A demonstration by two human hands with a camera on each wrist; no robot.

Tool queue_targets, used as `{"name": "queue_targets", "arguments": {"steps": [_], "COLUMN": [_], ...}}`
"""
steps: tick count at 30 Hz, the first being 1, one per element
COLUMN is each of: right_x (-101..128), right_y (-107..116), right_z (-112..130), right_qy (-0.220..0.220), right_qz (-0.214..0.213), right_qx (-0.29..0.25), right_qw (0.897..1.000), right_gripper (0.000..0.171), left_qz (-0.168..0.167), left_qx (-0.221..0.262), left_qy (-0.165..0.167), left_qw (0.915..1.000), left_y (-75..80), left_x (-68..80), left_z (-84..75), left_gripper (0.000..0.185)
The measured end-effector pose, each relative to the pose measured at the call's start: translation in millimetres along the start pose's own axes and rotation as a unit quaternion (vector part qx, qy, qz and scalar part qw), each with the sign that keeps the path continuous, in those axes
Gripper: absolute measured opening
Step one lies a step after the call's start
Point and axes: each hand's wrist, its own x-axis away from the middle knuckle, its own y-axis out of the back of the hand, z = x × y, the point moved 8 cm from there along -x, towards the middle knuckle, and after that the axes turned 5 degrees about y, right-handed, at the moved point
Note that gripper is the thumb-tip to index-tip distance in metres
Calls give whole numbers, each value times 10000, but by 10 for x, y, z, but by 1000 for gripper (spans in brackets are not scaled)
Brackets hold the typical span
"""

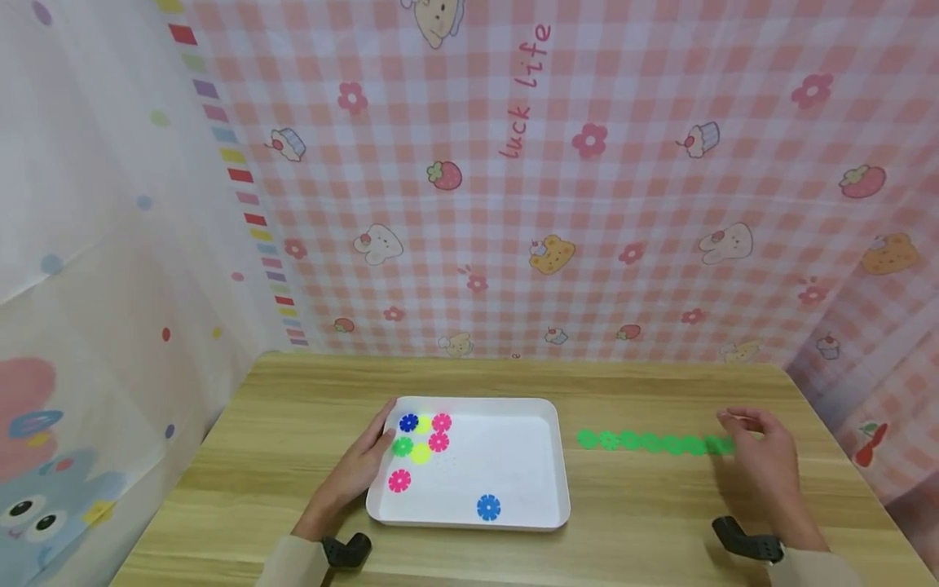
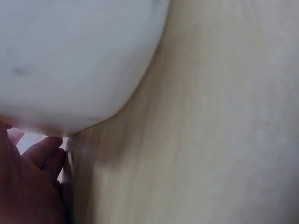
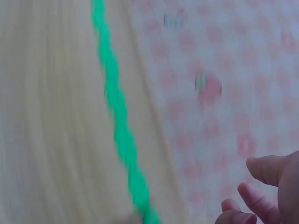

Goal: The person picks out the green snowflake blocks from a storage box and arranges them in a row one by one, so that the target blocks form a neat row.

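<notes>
My left hand grips the left rim of a white tray, thumb at the edge; in the left wrist view its fingers meet the tray's side. Inside the tray lie notched plastic discs: a dark blue disc, a green disc, a blue disc, plus pink and yellow ones. Right of the tray, several green discs form a row, a chain along the table. Over its right end hovers my right hand, fingers loosely bent and apart from the thumb, holding nothing in the right wrist view.
The wooden table runs back to a pink checked cloth hanging behind it. A pale dotted cloth hangs at the left. Each wrist wears a black camera mount, such as the right mount.
</notes>
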Motion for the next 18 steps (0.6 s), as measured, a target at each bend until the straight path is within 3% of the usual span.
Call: {"name": "queue_targets", "arguments": {"steps": [6,13,18], "right_x": [152,380,632], "right_y": [-467,-1086,-1574], "right_z": [476,988,1306], "right_qy": [422,645,600], "right_qz": [591,1287,1632], "right_qx": [-344,-860,-1189], "right_qw": [9968,9858,9776], "right_gripper": [55,41,30], "left_qz": [49,-16,-27], "left_qx": [59,3,49], "left_qy": [30,-64,-75], "left_qw": [10000,10000,10000], "left_y": [-17,-2,-4], "left_x": [83,-35,-59], "left_z": [-117,66,99], "left_gripper": [50,49,48]}}
